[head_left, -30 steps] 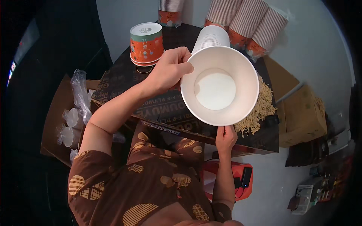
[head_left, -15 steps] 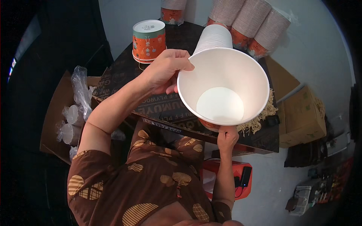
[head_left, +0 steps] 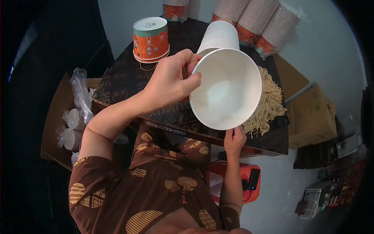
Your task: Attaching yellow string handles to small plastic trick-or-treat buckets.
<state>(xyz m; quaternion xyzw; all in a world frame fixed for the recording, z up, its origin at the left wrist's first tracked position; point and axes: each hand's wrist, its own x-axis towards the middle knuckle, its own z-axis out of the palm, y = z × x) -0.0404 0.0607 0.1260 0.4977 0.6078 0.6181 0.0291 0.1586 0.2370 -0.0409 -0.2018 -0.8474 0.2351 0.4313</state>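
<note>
My left hand [head_left: 173, 80] grips the rim of a white paper bowl [head_left: 228, 91], the top one of a nested stack of white bowls [head_left: 219, 36] held tilted with its mouth toward me. The bowl's inside is bare. My right hand [head_left: 235, 138] reaches up under the bowl's lower edge, fingers partly hidden behind it; whether it holds anything I cannot tell. A heap of pale yellow noodles [head_left: 269, 103] lies on the dark table [head_left: 128, 84] just right of the bowl.
An orange lidded paper cup [head_left: 151, 39] stands at the table's far left. Stacks of orange-printed cups [head_left: 259, 19] lean at the back. A cardboard box with plastic-wrapped lids [head_left: 74, 121] sits on the left, brown boxes [head_left: 311, 113] on the right, a red case [head_left: 241, 179] below.
The bowl stack has tipped and swung slightly left, its mouth now facing me more squarely. My left hand has shifted its grip on the rim. The right hand stays below.
</note>
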